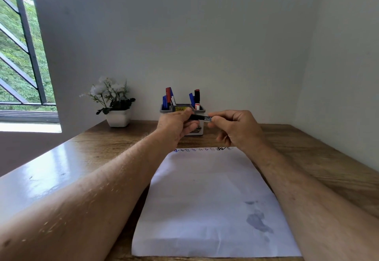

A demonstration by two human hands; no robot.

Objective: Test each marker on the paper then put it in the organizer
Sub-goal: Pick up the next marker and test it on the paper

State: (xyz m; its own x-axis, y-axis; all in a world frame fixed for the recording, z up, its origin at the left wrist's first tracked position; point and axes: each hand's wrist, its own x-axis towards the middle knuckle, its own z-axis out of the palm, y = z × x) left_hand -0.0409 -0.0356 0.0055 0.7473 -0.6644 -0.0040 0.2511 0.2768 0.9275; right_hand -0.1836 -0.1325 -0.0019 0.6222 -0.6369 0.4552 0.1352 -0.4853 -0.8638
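Both hands raised over the far end of the paper (211,199), sharing one black marker (202,118) held level — left hand (177,125) pinches its left end, right hand (235,127) pinches the right end. Marker hangs just in front of the grey organizer (200,109), which holds blue and red pens. Scribble marks (205,149) line the paper's far edge. Potted white flowers (113,100) far left on the wooden desk (307,158).

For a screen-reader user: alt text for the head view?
Both hands, left hand and right hand, hold a black marker level above the paper, before a grey organizer holding markers. A potted plant stands left on the wooden desk.
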